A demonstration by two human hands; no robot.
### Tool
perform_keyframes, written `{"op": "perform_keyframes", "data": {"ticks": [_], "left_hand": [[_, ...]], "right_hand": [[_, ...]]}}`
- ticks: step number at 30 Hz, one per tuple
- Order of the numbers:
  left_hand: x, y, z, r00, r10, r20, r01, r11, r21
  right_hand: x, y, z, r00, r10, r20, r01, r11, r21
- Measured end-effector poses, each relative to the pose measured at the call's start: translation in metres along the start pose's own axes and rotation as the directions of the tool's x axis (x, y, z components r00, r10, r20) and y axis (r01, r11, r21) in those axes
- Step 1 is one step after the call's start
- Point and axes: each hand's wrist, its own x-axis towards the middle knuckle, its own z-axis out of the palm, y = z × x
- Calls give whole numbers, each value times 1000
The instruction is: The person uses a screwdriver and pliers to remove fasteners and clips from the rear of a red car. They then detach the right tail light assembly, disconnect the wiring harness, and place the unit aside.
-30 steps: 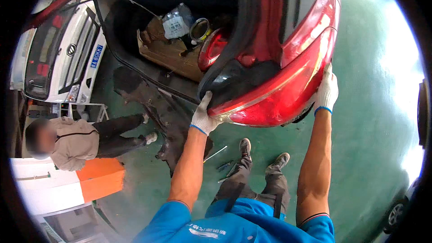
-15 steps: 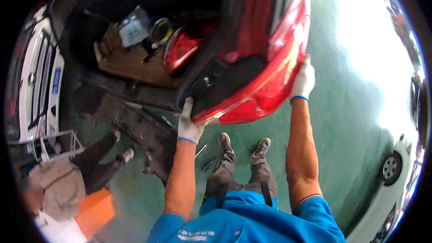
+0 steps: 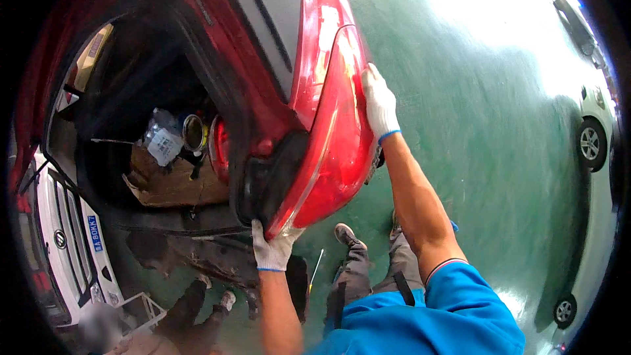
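A large red tail light [image 3: 335, 151] sits at the rear corner of a red car [image 3: 263, 85], along the body edge. My left hand [image 3: 275, 248], in a white knit glove, grips its lower tip, with the thumb up by the black inner side. Higher up, my right hand [image 3: 381, 104], gloved alike, is closed along the light's outer edge; its fingertips are partly hidden. Black trim [image 3: 279, 167] shows between the light and the open boot. I cannot tell whether the light is fastened.
Inside the boot lie brown cardboard [image 3: 177, 187], a clear plastic bag [image 3: 162, 141], a tape roll [image 3: 194, 133] and another red light [image 3: 219, 151]. Below are a dark bumper-like part [image 3: 190, 256] and a screwdriver [image 3: 317, 269]. A person stands lower left by a white vehicle [image 3: 72, 236]; a pale car [image 3: 595, 210] is right.
The view has shifted, bringing more of the car's side and rear into sight. My hands and the tail light now appear farther left. Both hands still hold the light.
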Motion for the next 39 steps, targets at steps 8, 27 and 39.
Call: {"op": "perform_keyframes", "data": {"ticks": [8, 27, 39], "left_hand": [[1, -2, -20, 987, 155, 31, -157, 950, 271], [8, -2, -29, 997, 77, 3, -77, 987, 141], [-1, -12, -6, 995, 100, -24, -99, 993, 64]], "right_hand": [[-41, -31, -17, 973, 97, 209, -109, 993, 45], [57, -13, -92, 953, 269, -136, -230, 940, 254], [17, 28, -81, 965, 248, -80, -212, 925, 315]]}}
